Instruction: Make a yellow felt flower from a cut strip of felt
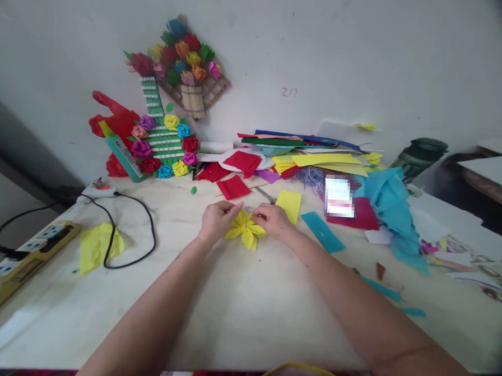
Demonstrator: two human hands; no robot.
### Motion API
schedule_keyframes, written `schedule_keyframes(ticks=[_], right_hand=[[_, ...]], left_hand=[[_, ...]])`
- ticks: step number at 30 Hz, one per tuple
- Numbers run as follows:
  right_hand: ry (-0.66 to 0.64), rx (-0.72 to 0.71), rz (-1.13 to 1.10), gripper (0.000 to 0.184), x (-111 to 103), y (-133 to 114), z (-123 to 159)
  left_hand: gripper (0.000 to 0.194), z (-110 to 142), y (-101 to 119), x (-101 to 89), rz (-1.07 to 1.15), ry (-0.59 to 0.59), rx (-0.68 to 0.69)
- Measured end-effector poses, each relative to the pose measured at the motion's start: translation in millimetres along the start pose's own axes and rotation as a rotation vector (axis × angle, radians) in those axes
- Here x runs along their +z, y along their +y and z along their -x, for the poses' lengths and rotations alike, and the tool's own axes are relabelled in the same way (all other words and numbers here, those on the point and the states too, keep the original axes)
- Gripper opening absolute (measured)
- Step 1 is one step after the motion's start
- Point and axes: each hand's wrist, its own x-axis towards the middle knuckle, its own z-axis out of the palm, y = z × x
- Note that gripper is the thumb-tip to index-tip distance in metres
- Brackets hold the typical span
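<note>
A yellow paper flower (245, 228) with several pointed petals is held between my two hands, low over the table. My left hand (219, 217) pinches its upper left petals with thumb and fingers. From the other side, my right hand (273, 218) pinches a petal at the upper right. The lower petals spread freely toward me. Just beyond my right hand lies a yellow paper rectangle (290, 206), with scissors (265, 195) partly showing beside it. A blue paper strip (323, 232) rests to the right of that hand.
Coloured paper sheets (320, 158) are piled along the wall. At the back left stand a glue bottle (124, 156) and a flower-covered craft guitar (165, 141). A black cable (154, 233) loops near a power strip (32, 255). A dark green bottle (423, 158) stands back right.
</note>
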Motion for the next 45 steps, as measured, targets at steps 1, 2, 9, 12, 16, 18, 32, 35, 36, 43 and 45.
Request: schedule_keyframes(ticks=[1,2,9,12,16,18,32,35,36,43,45], right_hand=[[0.007,-0.013,0.022,0.015,1,0,1],[0.015,-0.031,0.050,0.016,1,-1,1],[0.122,-0.225,0.196,0.020,-3,-9,4],[0.154,-0.322,0.206,0.019,-2,-12,4],[0.172,-0.394,0.171,0.019,-1,-16,4],[0.207,-0.369,0.111,0.020,-1,-18,4],[-0.055,0.110,0.428,0.038,2,11,-59],[-0.123,0.147,0.443,0.038,12,11,-73],[-0.144,0.168,0.420,0.034,15,10,-78],[0.072,0.318,-0.203,0.025,30,1,-109],[0.148,0.367,-0.541,0.021,29,1,-120]], left_hand=[[0.029,1,-1,1.6,-0.044,-0.038,-0.017],[0.031,2,-1,3.1,-0.099,-0.075,-0.038],[0.035,4,6,7.0,-0.306,-0.116,0.228],[0.028,5,5,9.6,-0.260,-0.184,0.244],[0.026,7,0,12.1,-0.104,-0.262,0.021],[0.028,7,0,11.3,0.010,-0.278,-0.061],[0.043,1,-10,6.5,0.200,-0.324,-0.171],[0.041,2,-8,5.7,0.148,-0.318,-0.163],[0.041,2,-8,5.7,0.140,-0.316,-0.165],[0.041,2,-9,6.9,0.131,-0.313,-0.169],[0.042,2,-8,6.7,0.129,-0.313,-0.176]])
